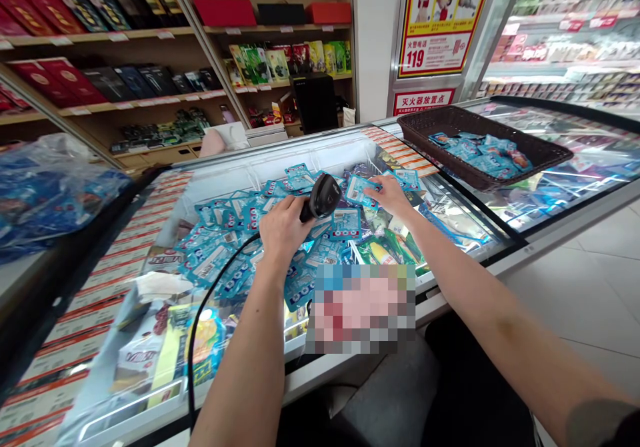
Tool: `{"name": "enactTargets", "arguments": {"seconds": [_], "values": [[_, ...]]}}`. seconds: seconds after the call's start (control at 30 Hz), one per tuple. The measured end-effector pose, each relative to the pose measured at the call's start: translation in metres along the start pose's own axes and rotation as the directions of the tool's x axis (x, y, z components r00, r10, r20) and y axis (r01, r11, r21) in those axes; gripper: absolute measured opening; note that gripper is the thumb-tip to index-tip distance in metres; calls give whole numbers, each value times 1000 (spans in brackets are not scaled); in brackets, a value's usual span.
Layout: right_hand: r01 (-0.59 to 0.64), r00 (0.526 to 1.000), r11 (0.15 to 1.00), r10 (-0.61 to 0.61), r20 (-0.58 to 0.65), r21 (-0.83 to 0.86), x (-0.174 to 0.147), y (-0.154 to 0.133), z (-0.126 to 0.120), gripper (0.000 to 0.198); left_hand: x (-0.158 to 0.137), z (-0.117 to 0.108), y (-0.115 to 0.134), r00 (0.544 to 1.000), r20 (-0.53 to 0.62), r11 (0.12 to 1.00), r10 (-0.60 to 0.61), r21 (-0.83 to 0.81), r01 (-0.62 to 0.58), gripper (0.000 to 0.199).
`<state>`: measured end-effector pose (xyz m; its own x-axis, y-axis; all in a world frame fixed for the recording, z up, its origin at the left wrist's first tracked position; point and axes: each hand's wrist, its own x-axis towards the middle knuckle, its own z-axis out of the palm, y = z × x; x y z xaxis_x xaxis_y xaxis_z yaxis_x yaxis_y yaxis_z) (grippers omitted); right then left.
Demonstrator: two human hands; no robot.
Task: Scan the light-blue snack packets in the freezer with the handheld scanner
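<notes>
My left hand is wrapped round the handle of a black barcode scanner, its head pointing right. A black cable runs from it down past my left forearm. With its fingers closed, my right hand pinches a blue snack packet, whose white barcode label faces up. The scanner head is just left of this packet, apart from it. Many similar blue packets lie spread in a loose heap on the freezer's glass top beneath both hands.
A brown woven basket holding more blue packets stands at the right on the freezer. Clear plastic bags of blue goods lie at the left. Shelves of boxes line the back. A blurred patch hides part of the front edge.
</notes>
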<state>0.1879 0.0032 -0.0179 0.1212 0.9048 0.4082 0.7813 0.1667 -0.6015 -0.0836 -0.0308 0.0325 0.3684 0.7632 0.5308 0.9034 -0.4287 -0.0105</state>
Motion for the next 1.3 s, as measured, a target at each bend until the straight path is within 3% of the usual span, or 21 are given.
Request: {"name": "enactTargets", "arguments": {"seconds": [0.23, 0.5, 1.3], "values": [[-94, 974, 995, 83, -211, -45, -3, -5, -11, 39, -1, -1, 3, 998, -11, 998, 61, -4, -61, 36], [10, 978, 1000, -11, -206, -10, -2, -11, -9, 33, -1, -1, 6, 994, -12, 994, 110, -8, -110, 34], [53, 982, 998, -44, -186, 46, -6, -16, -7, 29, 0, 0, 9, 989, 43, 990, 141, -4, -141, 31]]}}
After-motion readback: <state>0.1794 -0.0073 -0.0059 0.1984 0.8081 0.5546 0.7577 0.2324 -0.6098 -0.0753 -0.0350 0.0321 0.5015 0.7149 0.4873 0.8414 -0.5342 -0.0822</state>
